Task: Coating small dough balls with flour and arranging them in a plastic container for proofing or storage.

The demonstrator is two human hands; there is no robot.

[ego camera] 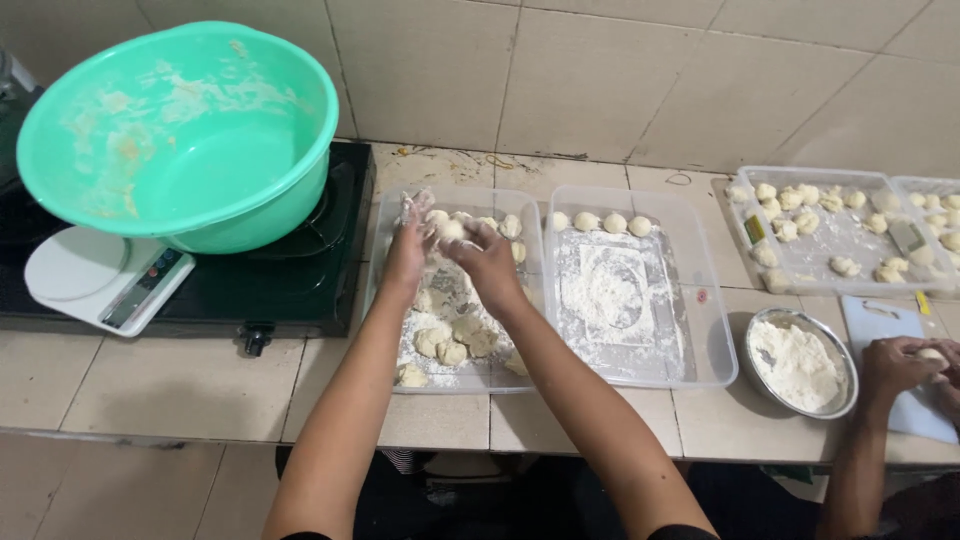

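Left hand (pixel 408 245) and right hand (pixel 487 262) close together around a small pale dough ball (pixel 451 230) above the floured clear plastic tray (pixel 385 300) on the tiled desk (pixel 180 385). Grip apparently loose; sticky dough could smear or drop onto neighbouring rounded pieces.

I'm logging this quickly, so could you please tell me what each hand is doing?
Left hand: cupped against the dough ball.
Right hand: cupped against the same dough ball.
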